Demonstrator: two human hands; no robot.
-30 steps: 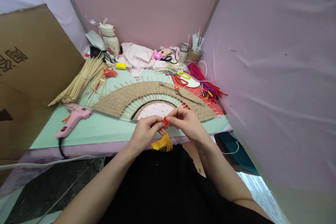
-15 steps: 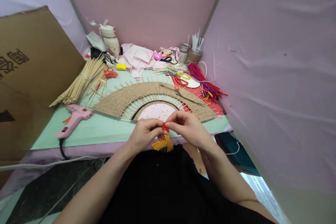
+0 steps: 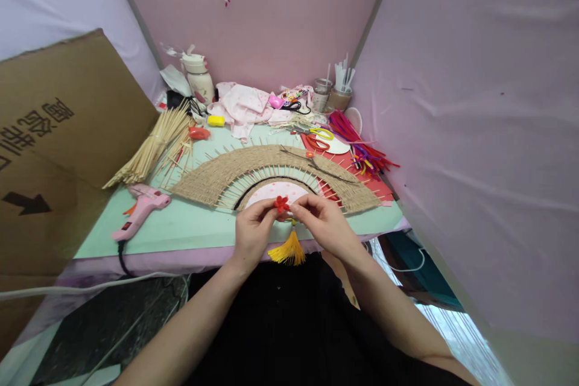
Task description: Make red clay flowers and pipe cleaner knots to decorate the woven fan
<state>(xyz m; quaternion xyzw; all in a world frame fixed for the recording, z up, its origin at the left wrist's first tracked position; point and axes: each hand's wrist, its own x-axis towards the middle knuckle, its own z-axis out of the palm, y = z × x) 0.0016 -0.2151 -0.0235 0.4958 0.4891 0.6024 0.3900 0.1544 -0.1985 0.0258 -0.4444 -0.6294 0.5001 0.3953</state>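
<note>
My left hand (image 3: 252, 230) and my right hand (image 3: 320, 224) meet at the table's front edge, both pinching a small red flower piece (image 3: 281, 203). A yellow tassel (image 3: 288, 249) hangs below it between my hands. Just behind them lies a fan-shaped woven piece (image 3: 253, 166) of tan twine on wooden sticks, with a pink dotted half-disc (image 3: 277, 191) at its centre.
A pink glue gun (image 3: 141, 210) lies at the left on the mint table top (image 3: 181, 226). A bundle of bamboo sticks (image 3: 154, 145) and a cardboard box (image 3: 58, 132) stand left. Scissors (image 3: 316, 134), coloured pipe cleaners (image 3: 362, 148), cups, a bottle (image 3: 198, 76) and pink cloth (image 3: 244, 102) crowd the back.
Both hands lifted the red flower piece slightly up and forward over the half-disc, so the tassel now hangs more freely. The camera view shifted a little.
</note>
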